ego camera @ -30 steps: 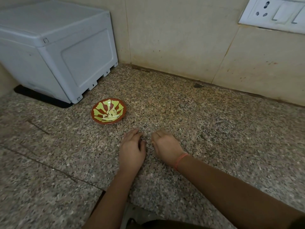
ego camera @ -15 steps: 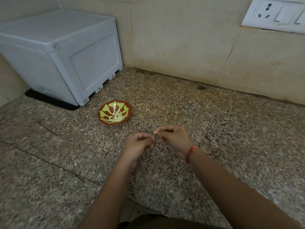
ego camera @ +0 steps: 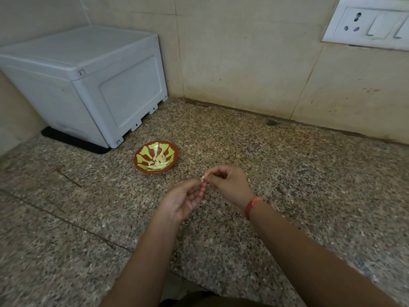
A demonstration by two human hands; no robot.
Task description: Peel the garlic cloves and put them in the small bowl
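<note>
As seen from the head, looking down on a speckled stone table [ego camera: 309, 173]: near the middle and lifted a little over it, the right hand [ego camera: 230, 185], with grip closed on a small garlic clove [ego camera: 203, 177], pinched between thumb and first finger. Just beside it the left hand [ego camera: 183, 199], palm turned upward, fingers curled, thumb tip touching the clove; cannot tell whether this grip really holds it or only touches. Around the right wrist, a red band [ego camera: 252, 203].

Behind the hands and to their left, near but apart from them, standing on the table: a small bowl [ego camera: 135, 159], red-brown with a yellow-green pattern, with several peeled cloves [ego camera: 159, 161] lying inside, more to its near right side. Farther left and behind the bowl, a white plastic box [ego camera: 88, 85], placed on a black mat [ego camera: 73, 140] and close to the corner of the tiled wall [ego camera: 243, 63]. High on the wall at the right, a white socket plate [ego camera: 367, 23] with switches.
</note>
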